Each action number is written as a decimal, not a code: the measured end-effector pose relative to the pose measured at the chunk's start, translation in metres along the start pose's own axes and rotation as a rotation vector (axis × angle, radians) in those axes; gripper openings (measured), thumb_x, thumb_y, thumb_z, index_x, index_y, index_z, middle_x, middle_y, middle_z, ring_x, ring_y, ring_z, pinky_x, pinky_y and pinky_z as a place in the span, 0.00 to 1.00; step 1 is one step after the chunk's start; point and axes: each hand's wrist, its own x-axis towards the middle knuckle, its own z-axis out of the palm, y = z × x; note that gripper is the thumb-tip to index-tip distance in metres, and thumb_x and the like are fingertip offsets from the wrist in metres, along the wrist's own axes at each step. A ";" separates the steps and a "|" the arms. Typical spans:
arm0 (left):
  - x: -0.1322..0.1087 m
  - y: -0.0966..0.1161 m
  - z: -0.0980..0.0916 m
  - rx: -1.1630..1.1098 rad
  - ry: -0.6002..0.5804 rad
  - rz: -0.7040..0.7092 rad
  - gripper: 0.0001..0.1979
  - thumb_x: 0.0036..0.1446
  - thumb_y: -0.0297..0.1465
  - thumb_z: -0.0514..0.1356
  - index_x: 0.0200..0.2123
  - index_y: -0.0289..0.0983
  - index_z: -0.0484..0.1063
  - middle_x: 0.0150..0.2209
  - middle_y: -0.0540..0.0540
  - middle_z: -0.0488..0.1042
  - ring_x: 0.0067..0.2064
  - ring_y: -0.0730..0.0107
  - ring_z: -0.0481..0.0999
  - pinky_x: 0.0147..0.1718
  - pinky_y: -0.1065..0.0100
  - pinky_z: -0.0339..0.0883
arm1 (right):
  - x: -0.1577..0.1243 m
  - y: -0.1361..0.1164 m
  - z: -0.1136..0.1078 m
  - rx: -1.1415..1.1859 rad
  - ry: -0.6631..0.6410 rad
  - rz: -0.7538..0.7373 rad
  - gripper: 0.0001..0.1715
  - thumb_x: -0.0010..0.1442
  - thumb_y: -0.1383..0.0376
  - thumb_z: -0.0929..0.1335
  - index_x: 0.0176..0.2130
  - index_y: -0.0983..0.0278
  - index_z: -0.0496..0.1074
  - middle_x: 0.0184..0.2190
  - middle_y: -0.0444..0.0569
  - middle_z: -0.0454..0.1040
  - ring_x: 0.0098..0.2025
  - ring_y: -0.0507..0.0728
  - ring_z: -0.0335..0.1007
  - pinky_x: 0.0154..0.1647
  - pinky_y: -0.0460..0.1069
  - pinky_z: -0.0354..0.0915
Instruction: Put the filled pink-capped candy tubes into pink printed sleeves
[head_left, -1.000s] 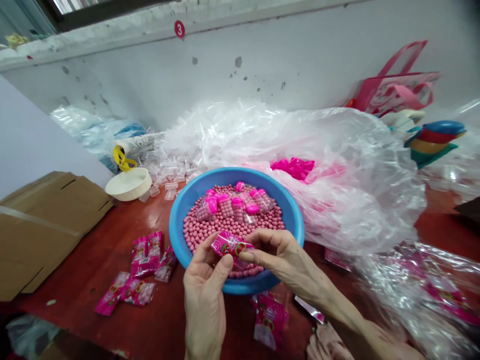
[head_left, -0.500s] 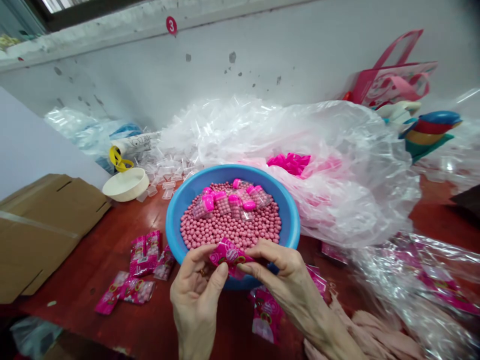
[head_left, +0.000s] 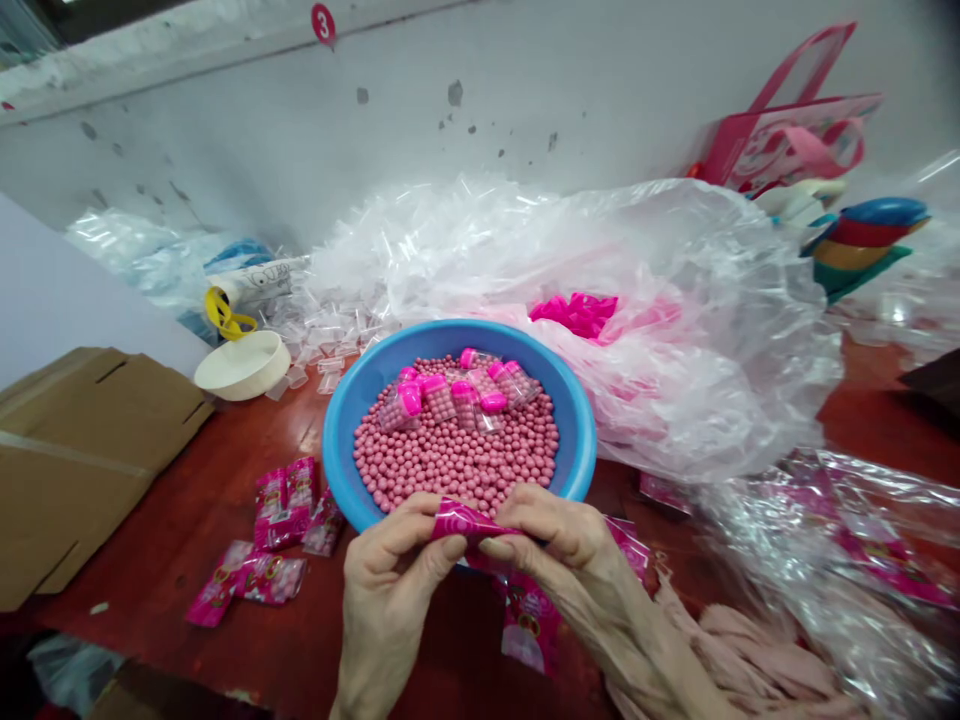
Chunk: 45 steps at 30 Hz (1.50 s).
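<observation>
Pink foil sachet [head_left: 469,520], now edge-on and creased, pinched between both hands' fingers [head_left: 442,548]

Red table [head_left: 225,470] against a scuffed wall [head_left: 225,130]
Flattened cardboard box [head_left: 82,470] and white bowl [head_left: 241,366] at left, pink tote bag [head_left: 787,140] far right, red "3" tag [head_left: 323,24] above

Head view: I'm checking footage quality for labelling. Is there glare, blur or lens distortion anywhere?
Head view: glare glints on the clear plastic sheeting at right. Head view: the wall looks tilted and bowed, probably wide-lens distortion. Head view: the left hand, right hand and pink balls look fairly sharp, without heavy blur.
</observation>
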 end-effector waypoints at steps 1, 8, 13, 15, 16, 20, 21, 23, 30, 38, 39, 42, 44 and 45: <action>-0.001 -0.003 0.001 -0.056 0.053 -0.016 0.03 0.47 0.28 0.67 0.25 0.41 0.82 0.26 0.48 0.79 0.30 0.68 0.75 0.30 0.74 0.69 | -0.001 -0.001 0.000 -0.009 0.008 -0.008 0.29 0.62 0.49 0.62 0.22 0.65 0.74 0.20 0.45 0.68 0.24 0.51 0.64 0.24 0.46 0.58; -0.006 -0.011 0.003 -0.222 0.176 -0.177 0.05 0.45 0.32 0.68 0.29 0.39 0.83 0.23 0.48 0.79 0.24 0.71 0.72 0.23 0.75 0.67 | -0.011 -0.004 0.005 0.204 0.132 0.232 0.13 0.50 0.60 0.75 0.38 0.60 0.76 0.29 0.41 0.76 0.30 0.52 0.70 0.30 0.44 0.64; -0.006 0.000 0.012 -0.105 0.128 -0.025 0.04 0.50 0.29 0.66 0.28 0.41 0.83 0.27 0.49 0.79 0.31 0.69 0.74 0.30 0.75 0.67 | -0.012 -0.005 0.013 0.423 0.143 0.338 0.04 0.54 0.63 0.72 0.29 0.63 0.76 0.25 0.41 0.74 0.28 0.51 0.67 0.29 0.44 0.62; -0.006 0.002 0.012 -0.096 0.095 0.016 0.05 0.50 0.31 0.65 0.31 0.41 0.83 0.34 0.46 0.80 0.38 0.64 0.76 0.37 0.73 0.69 | -0.011 -0.006 0.014 0.429 0.161 0.370 0.10 0.55 0.62 0.71 0.25 0.64 0.74 0.21 0.41 0.69 0.25 0.50 0.61 0.25 0.44 0.58; -0.005 0.002 0.012 -0.111 0.067 0.015 0.07 0.49 0.33 0.66 0.33 0.40 0.83 0.37 0.44 0.80 0.41 0.61 0.76 0.40 0.71 0.69 | -0.010 -0.007 0.014 0.421 0.164 0.378 0.13 0.55 0.61 0.71 0.22 0.64 0.72 0.19 0.40 0.65 0.23 0.49 0.58 0.23 0.44 0.55; -0.003 -0.001 0.008 -0.227 0.006 -0.090 0.08 0.46 0.34 0.68 0.32 0.39 0.83 0.38 0.43 0.81 0.39 0.61 0.77 0.39 0.70 0.70 | -0.009 -0.011 0.015 0.293 0.125 0.316 0.21 0.57 0.59 0.68 0.18 0.63 0.62 0.17 0.38 0.55 0.21 0.48 0.50 0.19 0.45 0.48; -0.002 -0.002 0.008 -0.262 0.023 -0.119 0.06 0.46 0.32 0.69 0.31 0.39 0.83 0.34 0.45 0.81 0.36 0.65 0.77 0.36 0.72 0.71 | -0.009 -0.012 0.016 0.247 0.125 0.289 0.23 0.58 0.58 0.68 0.17 0.63 0.60 0.17 0.38 0.54 0.21 0.48 0.50 0.19 0.45 0.48; -0.002 -0.003 0.009 -0.323 0.071 -0.159 0.03 0.45 0.30 0.69 0.26 0.38 0.82 0.28 0.48 0.80 0.31 0.71 0.76 0.31 0.76 0.71 | -0.010 -0.012 0.016 0.162 0.121 0.243 0.29 0.59 0.53 0.66 0.16 0.63 0.54 0.17 0.38 0.52 0.21 0.48 0.49 0.19 0.45 0.47; 0.005 -0.005 0.012 -0.542 0.433 -0.316 0.11 0.30 0.33 0.75 0.22 0.37 0.81 0.21 0.51 0.81 0.23 0.77 0.77 0.27 0.80 0.72 | 0.014 0.002 -0.014 -0.181 -0.005 0.246 0.31 0.67 0.51 0.55 0.24 0.65 0.69 0.18 0.43 0.68 0.22 0.51 0.66 0.21 0.44 0.61; 0.010 -0.003 0.011 -0.645 0.477 -0.373 0.14 0.28 0.33 0.76 0.23 0.35 0.80 0.21 0.49 0.81 0.22 0.77 0.78 0.27 0.79 0.73 | 0.111 0.053 -0.023 -0.797 -0.051 0.279 0.15 0.63 0.61 0.66 0.49 0.64 0.69 0.47 0.50 0.72 0.44 0.57 0.72 0.43 0.56 0.70; 0.010 -0.004 0.010 -0.651 0.467 -0.380 0.13 0.30 0.33 0.76 0.23 0.35 0.80 0.22 0.49 0.81 0.22 0.77 0.78 0.27 0.79 0.73 | 0.117 0.057 -0.019 -0.846 -0.093 0.257 0.17 0.63 0.61 0.66 0.51 0.64 0.67 0.50 0.51 0.70 0.46 0.57 0.71 0.44 0.57 0.69; 0.011 -0.005 0.010 -0.674 0.442 -0.399 0.12 0.33 0.32 0.75 0.25 0.35 0.80 0.23 0.50 0.82 0.23 0.79 0.78 0.29 0.82 0.72 | 0.125 0.064 -0.012 -0.942 -0.232 0.160 0.17 0.63 0.61 0.66 0.51 0.63 0.67 0.51 0.51 0.70 0.47 0.58 0.71 0.45 0.57 0.69; 0.011 -0.006 0.009 -0.684 0.443 -0.404 0.12 0.33 0.32 0.75 0.25 0.34 0.80 0.23 0.50 0.82 0.24 0.80 0.78 0.28 0.82 0.72 | 0.126 0.068 -0.013 -0.965 -0.318 0.086 0.17 0.63 0.61 0.66 0.51 0.63 0.68 0.51 0.51 0.70 0.47 0.58 0.71 0.45 0.57 0.69; 0.011 -0.005 0.009 -0.688 0.446 -0.407 0.13 0.34 0.32 0.75 0.25 0.34 0.80 0.23 0.49 0.82 0.24 0.79 0.78 0.28 0.82 0.72 | 0.126 0.071 -0.015 -0.967 -0.357 0.050 0.17 0.63 0.61 0.66 0.51 0.63 0.67 0.51 0.51 0.70 0.47 0.58 0.71 0.45 0.57 0.69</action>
